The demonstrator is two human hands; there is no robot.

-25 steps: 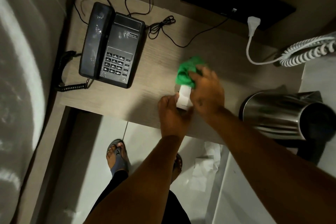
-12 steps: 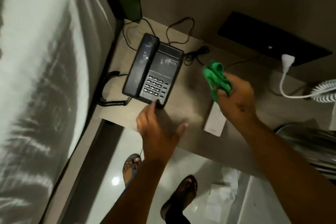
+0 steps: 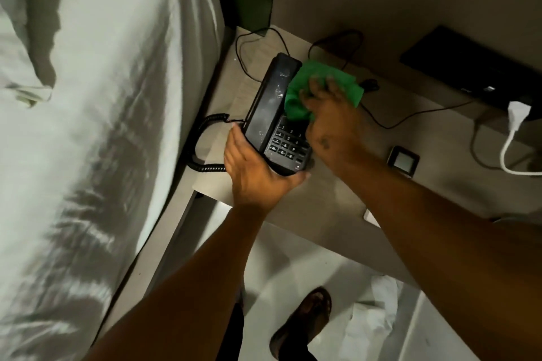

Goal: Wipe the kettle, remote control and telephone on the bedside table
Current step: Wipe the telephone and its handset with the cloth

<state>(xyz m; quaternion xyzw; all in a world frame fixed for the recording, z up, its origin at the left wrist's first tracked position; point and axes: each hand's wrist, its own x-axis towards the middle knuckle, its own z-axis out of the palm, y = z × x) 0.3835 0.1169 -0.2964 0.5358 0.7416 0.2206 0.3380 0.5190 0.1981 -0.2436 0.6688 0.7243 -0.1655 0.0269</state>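
Note:
A black telephone [image 3: 271, 108] with a keypad sits on the wooden bedside table [image 3: 337, 202], close to the bed. My left hand [image 3: 255, 173] grips its near end, thumb on the right side. My right hand [image 3: 331, 123] presses a green cloth [image 3: 305, 91] onto the upper part of the telephone's base, beside the handset. A corner of the white remote control [image 3: 370, 217] shows from under my right forearm at the table's front edge. The kettle is out of sight.
The white bed [image 3: 96, 126] runs along the left. A coiled phone cord [image 3: 202, 143] hangs at the table's left edge. Thin black cables [image 3: 381, 121], a white plug and cord [image 3: 511, 138] and a small square device [image 3: 403, 160] lie further right. Crumpled white paper [image 3: 372, 322] is on the floor.
My left hand went from hovering to gripping the telephone's near end. My right hand carried the green cloth left from the remote control onto the telephone. The view swung toward the bed.

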